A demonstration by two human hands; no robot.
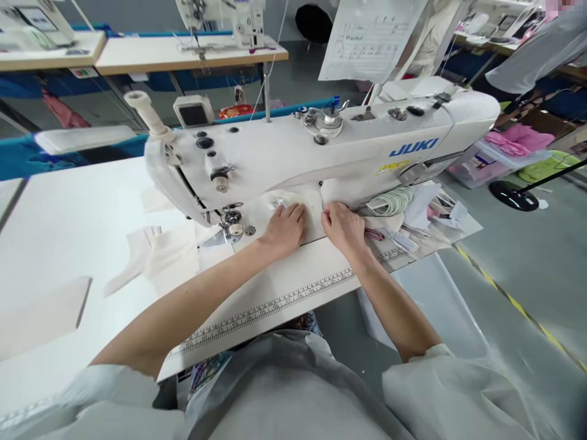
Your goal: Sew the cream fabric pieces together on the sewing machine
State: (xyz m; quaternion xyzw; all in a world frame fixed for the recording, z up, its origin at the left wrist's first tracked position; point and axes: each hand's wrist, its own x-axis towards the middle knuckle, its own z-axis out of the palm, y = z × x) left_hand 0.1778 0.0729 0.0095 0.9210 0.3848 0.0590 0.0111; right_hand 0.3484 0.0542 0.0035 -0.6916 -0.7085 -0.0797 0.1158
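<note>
A white sewing machine (270,156) with blue JUKI lettering stands across the table. Under its arm lies a pale cream fabric piece (314,211). My left hand (285,229) rests on this fabric, palm down, right of the needle area (232,226), beside a small white label (277,203). My right hand (343,226) pinches the fabric's edge near the machine's body, fingers closed. More cream fabric (172,253) lies left of the needle, and a flat pale piece (46,315) is at the far left.
A coil of pale green cord (392,200) and fabric scraps (419,226) lie right of my right hand. A printed ruler (284,302) runs along the table's front edge. A paper sheet (367,43) hangs behind the machine. At the upper right is another person's sleeve (536,58).
</note>
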